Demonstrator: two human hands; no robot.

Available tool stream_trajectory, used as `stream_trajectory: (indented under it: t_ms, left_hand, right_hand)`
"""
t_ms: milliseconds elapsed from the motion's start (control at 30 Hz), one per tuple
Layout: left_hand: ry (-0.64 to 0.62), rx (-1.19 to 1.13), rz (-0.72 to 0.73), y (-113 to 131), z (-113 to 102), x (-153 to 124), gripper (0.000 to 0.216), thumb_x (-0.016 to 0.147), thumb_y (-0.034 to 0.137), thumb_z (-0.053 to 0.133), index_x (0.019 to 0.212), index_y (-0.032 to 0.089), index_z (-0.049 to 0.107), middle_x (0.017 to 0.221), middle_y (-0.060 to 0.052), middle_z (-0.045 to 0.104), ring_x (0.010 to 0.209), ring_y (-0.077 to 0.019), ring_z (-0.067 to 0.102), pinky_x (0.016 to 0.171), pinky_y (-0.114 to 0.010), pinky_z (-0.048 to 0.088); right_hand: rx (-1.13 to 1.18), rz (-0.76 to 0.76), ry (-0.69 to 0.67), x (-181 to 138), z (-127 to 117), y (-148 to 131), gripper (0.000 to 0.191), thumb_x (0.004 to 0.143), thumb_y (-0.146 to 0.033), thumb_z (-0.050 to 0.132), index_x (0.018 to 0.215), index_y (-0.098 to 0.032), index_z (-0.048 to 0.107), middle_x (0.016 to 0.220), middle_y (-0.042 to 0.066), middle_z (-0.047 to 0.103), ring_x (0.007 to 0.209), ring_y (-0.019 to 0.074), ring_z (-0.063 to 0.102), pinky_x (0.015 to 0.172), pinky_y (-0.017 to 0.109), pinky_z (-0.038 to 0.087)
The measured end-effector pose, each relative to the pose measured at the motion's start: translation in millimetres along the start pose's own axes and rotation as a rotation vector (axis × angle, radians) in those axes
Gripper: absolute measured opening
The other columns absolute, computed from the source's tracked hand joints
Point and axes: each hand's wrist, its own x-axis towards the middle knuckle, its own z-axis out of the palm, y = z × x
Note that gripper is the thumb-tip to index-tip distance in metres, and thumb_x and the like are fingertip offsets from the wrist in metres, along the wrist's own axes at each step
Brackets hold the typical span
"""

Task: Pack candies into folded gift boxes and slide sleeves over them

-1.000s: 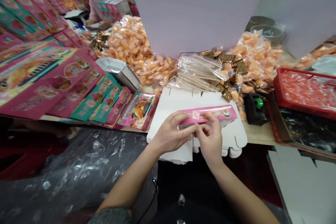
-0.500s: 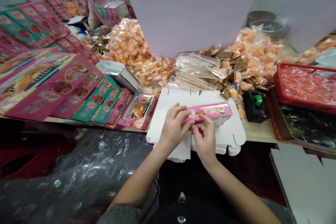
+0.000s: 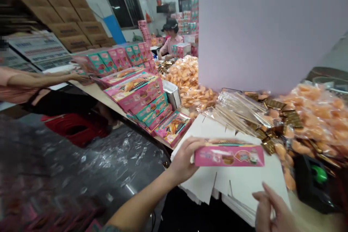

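Observation:
My left hand point(image 3: 186, 160) grips the left end of a long, narrow pink printed carton point(image 3: 230, 155), holding it above a stack of flat white die-cut card blanks point(image 3: 239, 185). My right hand point(image 3: 272, 212) is apart from the carton at the bottom right edge of the view, fingers spread and holding nothing, close to the blanks. Only its fingers show. Beyond the carton lie plastic-wrapped bundles of wooden sticks point(image 3: 239, 114) and gold sachets point(image 3: 274, 104).
Bags of orange sweets point(image 3: 312, 116) and a black tape dispenser point(image 3: 312, 177) sit to the right. A lilac board point(image 3: 272, 29) stands behind. Pink boxes point(image 3: 136, 92) cover the bench to the left. A co-worker point(image 3: 171, 40) sits far back; another person's arm point(image 3: 40, 78) reaches in at left.
My view has swung left and upward. The pink carton is now held by my left hand alone, and my right hand has let go and moved off to the lower right.

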Motion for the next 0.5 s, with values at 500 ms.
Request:
stream_trajectory:
  t_ms: [500]
  left_hand:
    - [-0.101, 0.785, -0.034, -101.0, -65.1, -84.5, 0.061, 0.079, 0.017, 0.062, 0.137, 0.023, 0.048, 0.134, -0.016, 0.052, 0.134, -0.0348, 0.045, 0.114, -0.061, 0.029]
  right_hand:
    - [0.015, -0.476, -0.320, -48.9, 46.0, -2.3, 0.051, 0.093, -0.018, 0.054, 0.143, -0.013, 0.047, 0.132, 0.015, 0.061, 0.125, 0.0265, 0.057, 0.094, 0.037, 0.056]
